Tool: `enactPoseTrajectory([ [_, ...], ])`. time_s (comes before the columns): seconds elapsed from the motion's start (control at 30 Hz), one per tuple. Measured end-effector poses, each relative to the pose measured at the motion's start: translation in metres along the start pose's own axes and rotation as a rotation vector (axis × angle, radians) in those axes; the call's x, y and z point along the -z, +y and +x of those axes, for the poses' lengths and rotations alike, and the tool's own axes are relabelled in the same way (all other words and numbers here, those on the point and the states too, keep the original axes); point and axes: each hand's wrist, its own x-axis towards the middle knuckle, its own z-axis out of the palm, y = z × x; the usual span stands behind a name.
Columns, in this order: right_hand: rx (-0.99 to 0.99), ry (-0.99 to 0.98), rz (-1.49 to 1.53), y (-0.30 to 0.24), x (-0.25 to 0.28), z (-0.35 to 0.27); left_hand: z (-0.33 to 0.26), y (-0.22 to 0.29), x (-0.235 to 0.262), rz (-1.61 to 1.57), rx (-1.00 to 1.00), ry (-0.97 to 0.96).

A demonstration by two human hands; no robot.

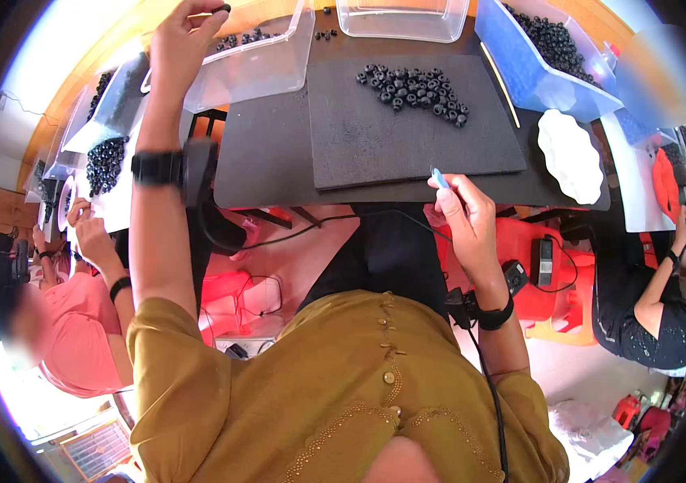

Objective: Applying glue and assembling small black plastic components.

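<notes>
My left hand [180, 40] is raised at the far left, over the edge of a clear plastic bin [278, 76]. Its fingertips pinch a small black round piece [222, 9]. In my right hand [470, 216], near the table's front edge, is a small tool with a light blue handle [440, 179]; its short tip points away from me. Beyond that hand a dark square board [375, 153] lies on the black table [262, 153]. A loose pile of black round pieces with holes [415, 88] rests on the board's far half. More such pieces lie inside the clear bin.
Another clear bin [403, 24] stands at the back. At the back right is a blue-tinted bin [520, 72] full of black pieces. A thin yellowish stick [500, 84] lies beside the board, and a white scalloped dish [570, 157] sits right. People [81, 330] work on both sides.
</notes>
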Motion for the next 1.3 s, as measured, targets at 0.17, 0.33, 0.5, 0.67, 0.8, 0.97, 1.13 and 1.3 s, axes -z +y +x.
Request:
enactPoseTrajectory([
  [0.17, -0.047, 0.010, 0.006, 0.008, 0.002, -0.007, -0.003, 0.011, -0.049, 0.337, -0.422, 0.071],
  [0.33, -0.129, 0.012, 0.051, 0.006, 0.002, -0.011, -0.043, 0.053, -0.134, 0.067, -0.414, -0.326],
  [0.5, 0.058, -0.013, -0.005, 0.007, -0.012, -0.010, -0.039, -0.009, -0.195, 0.173, -0.389, -0.424],
  [0.67, 0.010, 0.010, -0.016, 0.015, -0.013, -0.024, -0.035, -0.027, -0.208, 0.104, -0.284, -0.581],
  [0.8, -0.031, -0.002, 0.027, 0.019, -0.007, -0.034, -0.039, -0.010, -0.204, 0.103, -0.206, -0.622],
  [0.97, -0.030, 0.047, 0.009, 0.030, -0.001, -0.042, -0.047, 0.001, -0.176, -0.367, 0.099, -0.664],
  [1.13, -0.075, 0.542, 0.262, 0.051, 0.025, -0.064, -0.066, 0.032, -0.121, -0.512, 0.216, -0.613],
  [1.3, -0.408, 0.978, 0.602, 0.117, 0.068, -0.112, -0.091, 0.028, -0.086, -0.681, 0.361, -0.498],
])
